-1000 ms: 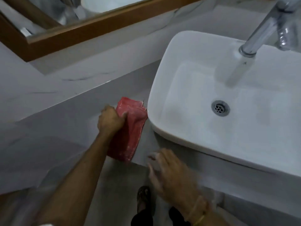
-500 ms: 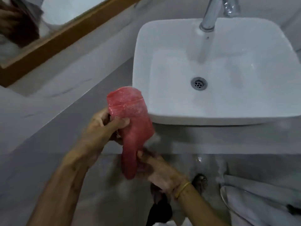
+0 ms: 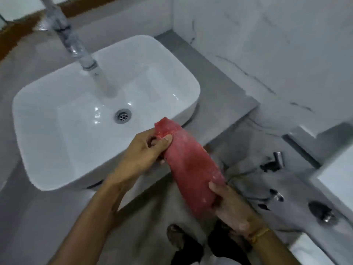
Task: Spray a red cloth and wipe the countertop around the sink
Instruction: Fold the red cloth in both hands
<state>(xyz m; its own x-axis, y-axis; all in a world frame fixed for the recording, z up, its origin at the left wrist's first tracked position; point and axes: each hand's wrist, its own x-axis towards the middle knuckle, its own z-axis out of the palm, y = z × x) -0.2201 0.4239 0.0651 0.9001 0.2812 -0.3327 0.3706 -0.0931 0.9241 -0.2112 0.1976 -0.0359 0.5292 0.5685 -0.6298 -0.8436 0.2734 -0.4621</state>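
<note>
White ceramic forms the vessel sink [image 3: 47, 134], which sits on the grey countertop [image 3: 219, 92] at the left of the view. A chrome faucet [image 3: 72, 44] reaches over the basin from the upper left, its outlet above the round metal drain [image 3: 123, 116]. A brown wooden frame [image 3: 17, 33] runs along the wall behind the faucet.

Left hand [image 3: 141, 155]: closed around the upper end of the red cloth [image 3: 191, 169], thumb pressed on the fabric, positioned over the front right corner of the sink.

Red cloth: held off the countertop, stretched on a diagonal from that corner of the sink down toward the right, in front of the counter edge. It touches neither sink nor counter, as far as the view shows.

Right hand [image 3: 231, 209]: closed on the lower end of the cloth, fingers wrapped beneath it. A gold bangle [image 3: 257, 234] sits on the wrist.

Right of the hands, white marble-veined wall tile [image 3: 267, 44] rises above the counter. Lower down, dark metal fittings [image 3: 273, 161] are visible; their type cannot be determined owing to blur.
</note>
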